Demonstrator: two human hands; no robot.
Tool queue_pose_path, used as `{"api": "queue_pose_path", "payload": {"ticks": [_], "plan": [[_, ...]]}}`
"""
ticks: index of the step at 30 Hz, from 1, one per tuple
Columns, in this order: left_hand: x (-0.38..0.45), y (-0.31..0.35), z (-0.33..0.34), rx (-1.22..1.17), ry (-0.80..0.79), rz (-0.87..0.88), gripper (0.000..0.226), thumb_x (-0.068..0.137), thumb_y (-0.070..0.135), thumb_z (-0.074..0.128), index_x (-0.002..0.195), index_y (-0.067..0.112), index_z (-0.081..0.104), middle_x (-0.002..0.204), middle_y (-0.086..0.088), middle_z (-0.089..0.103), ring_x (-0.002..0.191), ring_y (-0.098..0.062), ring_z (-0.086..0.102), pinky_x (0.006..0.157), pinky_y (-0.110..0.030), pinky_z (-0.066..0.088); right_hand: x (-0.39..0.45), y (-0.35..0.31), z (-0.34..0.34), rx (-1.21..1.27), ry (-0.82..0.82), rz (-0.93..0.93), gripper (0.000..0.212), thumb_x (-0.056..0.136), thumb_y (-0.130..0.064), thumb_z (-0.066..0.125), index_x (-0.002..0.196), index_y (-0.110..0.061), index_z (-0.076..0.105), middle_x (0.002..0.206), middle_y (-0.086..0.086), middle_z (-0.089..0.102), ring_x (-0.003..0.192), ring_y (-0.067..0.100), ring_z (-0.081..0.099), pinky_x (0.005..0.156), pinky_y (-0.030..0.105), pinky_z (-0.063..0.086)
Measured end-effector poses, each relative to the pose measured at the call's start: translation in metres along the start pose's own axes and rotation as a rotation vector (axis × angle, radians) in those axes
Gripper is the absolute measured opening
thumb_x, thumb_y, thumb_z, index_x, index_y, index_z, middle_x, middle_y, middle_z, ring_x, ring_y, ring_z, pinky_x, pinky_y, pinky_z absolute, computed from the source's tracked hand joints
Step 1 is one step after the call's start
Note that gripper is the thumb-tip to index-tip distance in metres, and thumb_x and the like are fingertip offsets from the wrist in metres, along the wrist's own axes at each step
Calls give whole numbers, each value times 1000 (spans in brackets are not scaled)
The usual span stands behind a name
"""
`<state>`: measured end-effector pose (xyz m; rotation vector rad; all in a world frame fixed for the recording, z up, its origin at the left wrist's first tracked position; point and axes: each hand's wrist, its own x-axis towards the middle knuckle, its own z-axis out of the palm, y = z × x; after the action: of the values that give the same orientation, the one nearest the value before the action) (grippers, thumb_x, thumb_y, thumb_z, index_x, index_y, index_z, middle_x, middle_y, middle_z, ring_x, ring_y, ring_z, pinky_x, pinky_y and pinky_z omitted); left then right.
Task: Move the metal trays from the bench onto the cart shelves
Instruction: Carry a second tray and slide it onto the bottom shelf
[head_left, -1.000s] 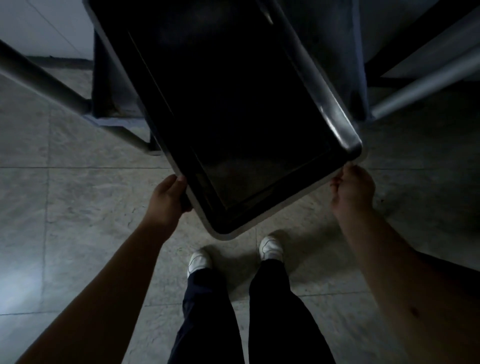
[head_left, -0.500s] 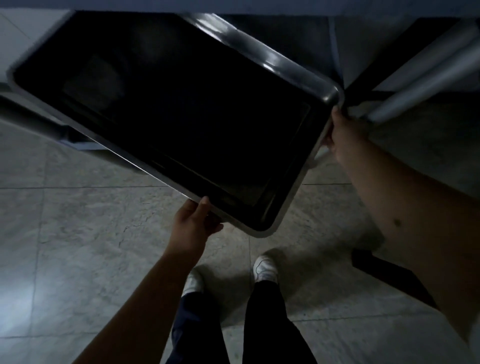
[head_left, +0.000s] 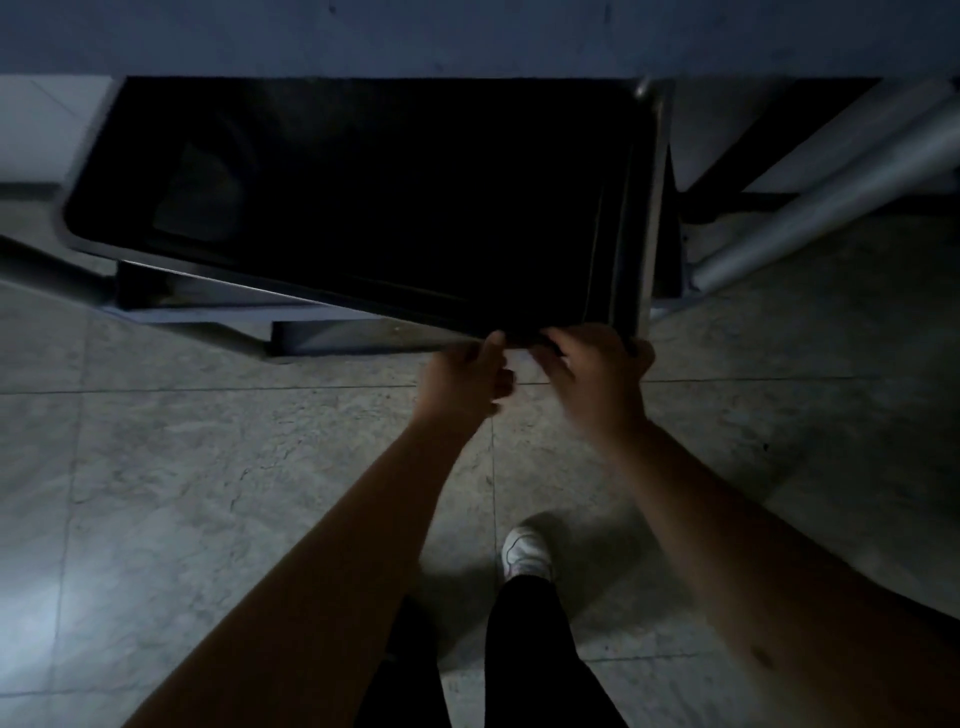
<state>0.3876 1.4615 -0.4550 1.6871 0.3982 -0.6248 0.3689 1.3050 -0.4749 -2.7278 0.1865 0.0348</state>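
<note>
A dim room with a grey tiled floor (head_left: 208, 493). The metal tray (head_left: 363, 208) is lying ahead of both hands, its long axis running leftward from the grip, partly inside the cart shelf (head_left: 322, 332). The left hand (head_left: 462, 379) and right hand (head_left: 592, 374) are pinching its near right corner, close together.

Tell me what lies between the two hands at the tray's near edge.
Nothing but bare floor tile shows in the narrow gap between the left hand and right hand, both at the tray edge, in the head view.
</note>
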Motion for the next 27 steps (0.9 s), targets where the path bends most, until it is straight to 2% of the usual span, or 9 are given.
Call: {"api": "queue_pose_path", "payload": {"ticks": [2, 3, 5, 7, 10, 13, 16, 19, 27], "plan": [[4, -3, -38, 517, 223, 365, 30, 99, 45, 50, 93, 19, 65, 82, 1, 69, 70, -10, 65, 60, -28, 48, 13, 17, -2, 6, 31, -22, 30, 88, -44, 56, 104, -24, 71, 99, -3, 73, 106, 23, 60, 89, 40, 23], [10, -6, -59, 705, 299, 509, 31, 98, 44, 52, 104, 17, 66, 96, -5, 70, 84, -17, 67, 68, -32, 51, 20, 24, -4, -3, 42, -34, 32, 87, -44, 56, 103, -22, 72, 98, -2, 73, 105, 24, 60, 89, 40, 23], [28, -7, -98, 1017, 324, 601, 43, 96, 43, 58, 130, 17, 59, 134, -14, 60, 123, -34, 55, 93, -49, 46, 34, 35, -8, -37, 43, -43, 31, 87, -44, 56, 101, -21, 72, 97, 0, 74, 103, 26, 61, 89, 43, 25], [47, -6, -124, 1205, 276, 618, 49, 95, 42, 57, 140, 22, 53, 144, -13, 53, 133, -38, 46, 100, -55, 36, 45, 40, -10, -68, 39, -68, 30, 87, -42, 55, 99, -21, 73, 95, 0, 74, 101, 27, 61, 89, 47, 29], [74, 3, -134, 1238, 231, 737, 36, 97, 38, 54, 127, 20, 63, 119, -12, 68, 109, -37, 61, 91, -51, 40, 54, 45, -11, -109, 19, -91, 31, 89, -42, 52, 103, -22, 71, 100, 1, 73, 104, 27, 60, 89, 45, 29], [88, 15, -127, 1115, 150, 714, 26, 99, 30, 55, 112, 15, 71, 105, -12, 70, 99, -34, 63, 87, -51, 48, 64, 51, -13, -121, -4, -62, 29, 93, -39, 54, 110, -21, 69, 108, 4, 71, 108, 28, 58, 92, 45, 32], [95, 13, -124, 1056, 179, 718, 20, 98, 23, 60, 107, 11, 73, 106, -13, 72, 100, -34, 64, 87, -53, 48, 73, 54, -15, -88, -35, -81, 32, 94, -38, 52, 113, -17, 68, 112, 6, 70, 108, 27, 61, 97, 48, 37], [101, 17, -125, 1077, 143, 706, 25, 99, 28, 56, 113, 13, 70, 110, -12, 69, 105, -35, 61, 90, -54, 46, 84, 55, -17, -100, -40, -113, 33, 95, -38, 51, 115, -17, 67, 113, 7, 70, 108, 28, 61, 97, 48, 39], [111, 19, -124, 1045, 184, 742, 25, 95, 30, 61, 105, 8, 70, 103, -17, 68, 101, -40, 60, 86, -50, 41, 105, 64, -17, -107, -3, -221, 40, 91, -44, 48, 102, -13, 71, 91, 13, 73, 88, 33, 66, 80, 45, 49]]}}
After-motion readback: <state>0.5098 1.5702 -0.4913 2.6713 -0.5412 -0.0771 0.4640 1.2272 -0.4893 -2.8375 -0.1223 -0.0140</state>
